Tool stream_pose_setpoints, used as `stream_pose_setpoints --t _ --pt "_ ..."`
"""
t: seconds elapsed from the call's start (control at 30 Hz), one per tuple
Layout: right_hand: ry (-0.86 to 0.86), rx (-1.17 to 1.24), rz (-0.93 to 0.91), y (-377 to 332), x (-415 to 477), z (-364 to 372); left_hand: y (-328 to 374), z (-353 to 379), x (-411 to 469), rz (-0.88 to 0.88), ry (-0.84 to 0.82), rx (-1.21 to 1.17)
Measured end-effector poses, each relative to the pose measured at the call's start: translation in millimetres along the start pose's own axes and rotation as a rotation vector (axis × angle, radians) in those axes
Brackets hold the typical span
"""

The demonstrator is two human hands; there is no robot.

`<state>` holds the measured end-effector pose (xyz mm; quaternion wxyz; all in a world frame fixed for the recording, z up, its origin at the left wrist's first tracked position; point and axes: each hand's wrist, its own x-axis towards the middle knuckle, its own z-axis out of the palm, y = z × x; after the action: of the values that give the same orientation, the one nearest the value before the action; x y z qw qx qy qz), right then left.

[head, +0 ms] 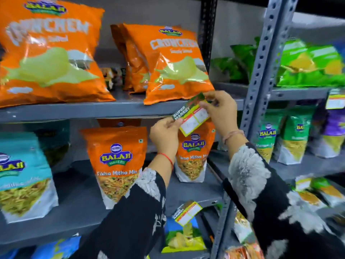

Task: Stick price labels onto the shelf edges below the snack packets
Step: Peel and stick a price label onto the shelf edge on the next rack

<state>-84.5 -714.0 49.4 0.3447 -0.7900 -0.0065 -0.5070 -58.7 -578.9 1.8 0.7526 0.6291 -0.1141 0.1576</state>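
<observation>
A price label [192, 114], green with "SUPER MARKET" and yellow-edged white boxes, is held tilted in front of the grey shelf edge [93, 110]. My left hand [165, 134] pinches its lower left end. My right hand [220, 111] grips its upper right end. Just above it sits an orange Crunchem packet [173, 64] on the shelf. Whether the label touches the edge I cannot tell.
A large orange packet [46, 53] stands at the left. Orange Tikha Mitha Mix pouches [116, 165] and a teal pouch [22, 174] fill the shelf below. A label [187, 212] is on the lower shelf edge, another label [336, 100] at right. A perforated upright [265, 62] divides the racks.
</observation>
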Motion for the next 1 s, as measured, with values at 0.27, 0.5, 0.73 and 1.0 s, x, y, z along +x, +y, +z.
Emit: stream_pose_setpoints --t 0.27,0.5,0.73,1.0 --pt "0.070 -0.003 -0.177 0 -23 -1 3 10 -14 0.171 0.128 0.140" --pt "0.217 0.144 0.006 10 -43 1 6 -7 -22 0.359 0.123 0.224" --pt "0.181 0.225 0.248 12 -32 19 25 -5 8 0.452 0.143 0.360" --pt "0.268 0.128 0.207 14 -27 28 22 -6 19 0.462 0.129 0.401"
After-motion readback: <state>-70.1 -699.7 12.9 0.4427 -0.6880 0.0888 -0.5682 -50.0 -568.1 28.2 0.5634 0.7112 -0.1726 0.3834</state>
